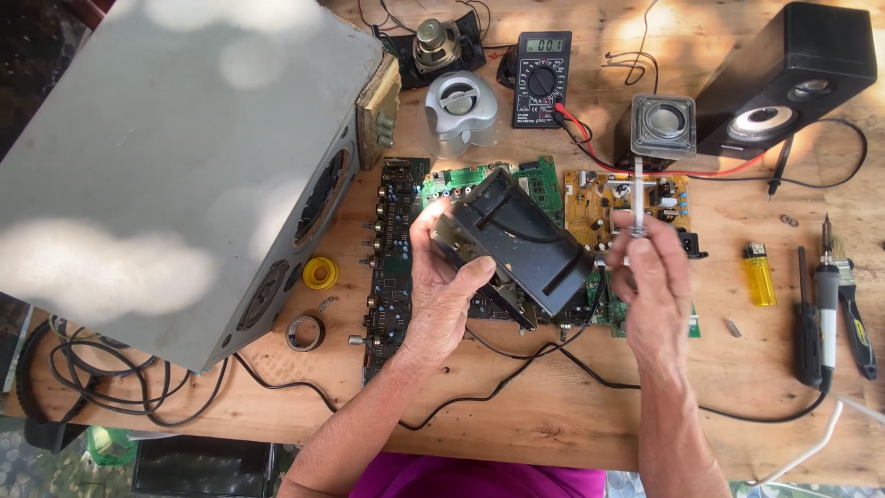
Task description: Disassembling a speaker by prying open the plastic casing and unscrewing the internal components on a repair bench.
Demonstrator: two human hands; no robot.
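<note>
Sunlight dappled a plain wooden workbench point(553, 406) crowded with electronics. At its centre the left hand point(442, 286) was closed around the lower left end of a black, boxy plastic housing point(518, 242), fingers wrapped over its edge, holding it tilted above a spread of green circuit boards point(479, 177) and a dark board edged with knobs point(389, 249). A thin black cable point(516, 369) ran from under the housing across the bench.

Just right of the housing, the right hand point(653, 277) pinched a slim silvery tool point(638, 198) with a pale shaft between fingertips, held upright. Its upper end reached a small square grey speaker driver point(663, 124); whether the two touched could not be told. Behind it lay a tan circuit board point(627, 198).

A big grey speaker cabinet point(175, 166) lay tipped at the left, with a yellow tape roll point(320, 272) and a metal ring point(304, 332) beside it. At the far edge sat a black digital multimeter point(541, 78), a rounded silver speaker point(460, 109) and a loose speaker cone point(435, 41). A black bookshelf speaker point(793, 74) stood at the upper right. Well to the right lay a yellow lighter point(760, 274), a black-handled screwdriver point(808, 332) and a soldering iron point(827, 295).
</note>
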